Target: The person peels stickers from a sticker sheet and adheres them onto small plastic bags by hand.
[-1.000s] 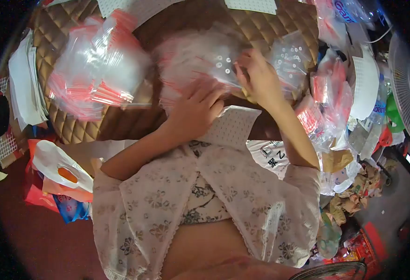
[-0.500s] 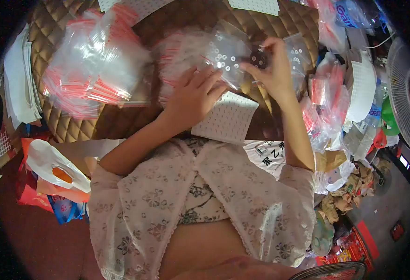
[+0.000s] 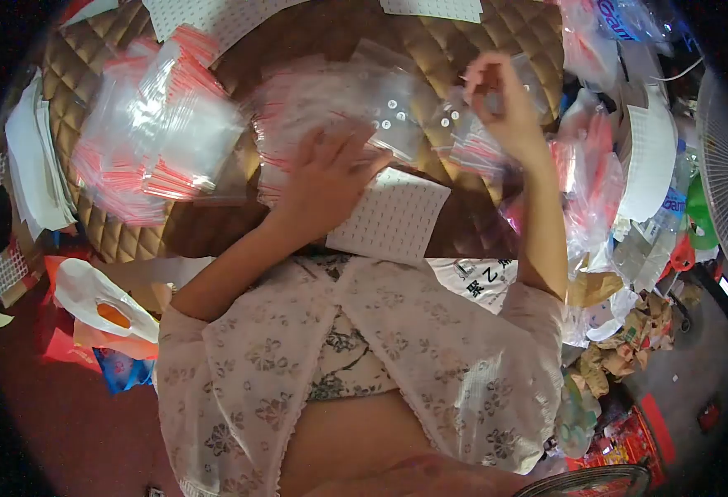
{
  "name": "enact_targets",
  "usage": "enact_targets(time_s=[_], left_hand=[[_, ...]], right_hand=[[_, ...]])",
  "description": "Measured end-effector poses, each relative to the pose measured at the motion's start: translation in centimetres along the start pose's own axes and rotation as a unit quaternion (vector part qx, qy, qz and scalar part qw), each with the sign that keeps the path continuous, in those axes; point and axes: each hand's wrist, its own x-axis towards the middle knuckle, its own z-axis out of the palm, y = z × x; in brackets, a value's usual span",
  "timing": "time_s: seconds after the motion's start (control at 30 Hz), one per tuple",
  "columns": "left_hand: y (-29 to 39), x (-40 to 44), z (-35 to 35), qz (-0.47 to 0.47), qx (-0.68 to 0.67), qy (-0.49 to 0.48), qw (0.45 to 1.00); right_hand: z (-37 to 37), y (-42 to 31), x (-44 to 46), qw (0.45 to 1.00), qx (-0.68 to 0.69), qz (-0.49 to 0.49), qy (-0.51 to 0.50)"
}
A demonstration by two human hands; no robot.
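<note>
Lying on the middle pile of clear bags [image 3: 302, 95], your left hand [image 3: 322, 182] has its fingers apart. Your right hand [image 3: 505, 103] hangs over the right pile [image 3: 473, 147], too blurry to tell if its fingers touch.

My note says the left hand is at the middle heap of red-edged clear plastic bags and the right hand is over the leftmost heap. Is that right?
No: the head view shows the right hand over the bags right of the middle heap, not the leftmost heap. The left hand is as stated.
</note>
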Motion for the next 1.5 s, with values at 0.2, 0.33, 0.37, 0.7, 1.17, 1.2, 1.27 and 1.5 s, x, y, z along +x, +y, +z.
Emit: enact_targets(time_s=[0.2, 0.33, 0.37, 0.7, 1.17, 1.2, 1.27, 1.5], left_hand=[[0.8, 0.8, 0.6, 0.013, -0.019, 0.007, 1.0], [2.2, 1.7, 0.8, 0.03, -0.009, 0.018, 0.999], [2.4, 1.8, 0.7, 0.032, -0.012, 0.027, 0.999], [2.0, 0.8, 0.4, 0.03, -0.02, 0.03, 0.999], [2.0, 0.6, 0.7, 0.052, -0.022, 0.094, 0.994], [2.0, 0.7, 0.8, 0.053, -0.022, 0.095, 0.994], [1.9, 0.8, 0.9, 0.053, -0.025, 0.086, 0.995], [1.8, 0.2, 0.2, 0.04, -0.043, 0.064, 0.996]], right_hand=[[-1.3, 1.3, -1.0, 0.988, 0.153, 0.014, 0.001], [0.0, 0.2, -0.7, 0.996, -0.069, -0.056, -0.002], [0.7, -0.6, -0.4, 0.992, -0.098, -0.076, 0.018], [1.6, -0.9, -0.4, 0.957, -0.275, -0.063, 0.063], [2.5, -4.5, -1.3, 0.975, -0.193, 0.075, -0.085], [2.9, -4.5, -1.1, 0.979, -0.163, 0.071, -0.102], [3.8, -4.2, -1.0, 0.982, -0.132, 0.068, -0.118], [3.0, -4.5, -1.1, 0.874, -0.479, 0.018, 0.075]])
